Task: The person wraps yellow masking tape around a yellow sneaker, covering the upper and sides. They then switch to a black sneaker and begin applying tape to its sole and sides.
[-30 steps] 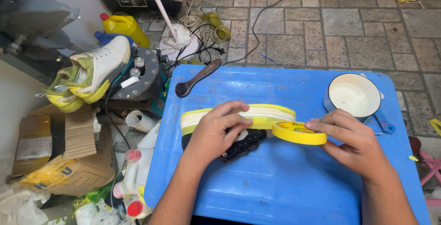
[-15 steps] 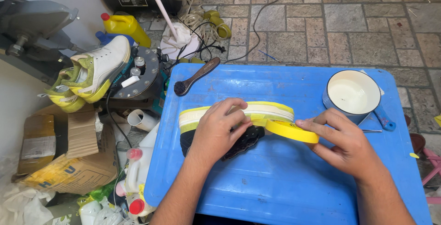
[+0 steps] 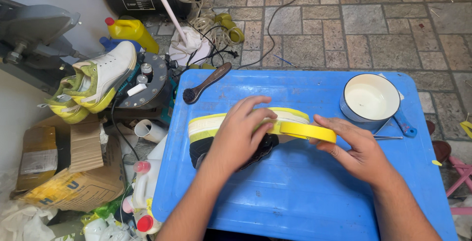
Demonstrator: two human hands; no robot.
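A shoe (image 3: 206, 129) with a white and yellow sole and dark upper lies on its side on a blue plastic table (image 3: 295, 192). My left hand (image 3: 241, 133) presses down on the shoe's middle, fingers spread over the sole. My right hand (image 3: 356, 147) holds a roll of yellow tape (image 3: 307, 131) at the shoe's right end, with the tape running against the sole edge.
A white bowl of white liquid (image 3: 369, 101) and a blue-handled tool (image 3: 404, 125) sit at the table's right. A brown-handled brush (image 3: 206, 82) lies at the back left. White and yellow sneakers (image 3: 98, 81), a yellow bottle (image 3: 130, 30), cardboard boxes (image 3: 64, 172) and white bottles (image 3: 142, 192) crowd the floor on the left.
My right hand has tilted the tape roll and drawn it closer along the sole. My left hand stays pressed on the shoe.
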